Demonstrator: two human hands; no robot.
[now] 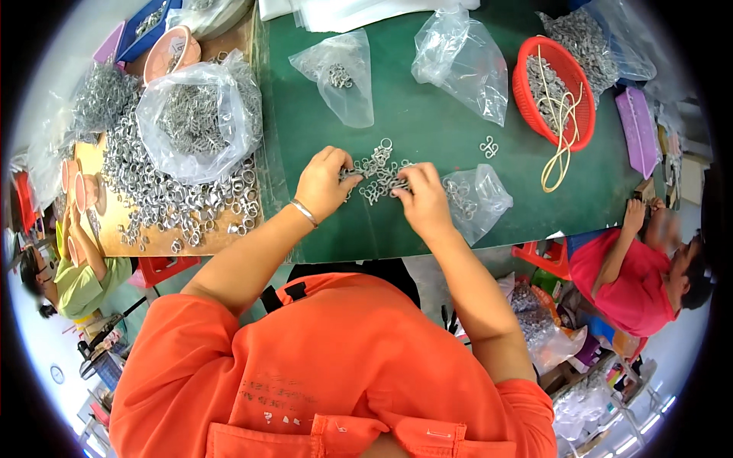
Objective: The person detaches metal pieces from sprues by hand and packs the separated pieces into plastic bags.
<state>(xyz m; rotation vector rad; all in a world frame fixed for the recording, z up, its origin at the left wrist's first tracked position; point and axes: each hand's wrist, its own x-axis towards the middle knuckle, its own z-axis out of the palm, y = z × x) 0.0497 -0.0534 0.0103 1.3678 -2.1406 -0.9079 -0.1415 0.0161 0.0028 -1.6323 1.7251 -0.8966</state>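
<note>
A loose pile of small curly silver metal pieces lies on the green table between my hands. My left hand, with a bangle at the wrist, is at the pile's left side, its thumb and fingers closed on some of the pieces. At the right side my right hand has its thumb and forefinger pinched on a metal piece, mostly hidden by the fingers. Just right of that hand lies a small clear bag with metal pieces in it. A few joined curly pieces rest apart, farther right.
Metal rings and an open plastic bag of metal parts cover the wooden board at left. Beyond the pile are two clear bags, one holding parts. A red basket with cord stands right. Co-workers sit at both sides.
</note>
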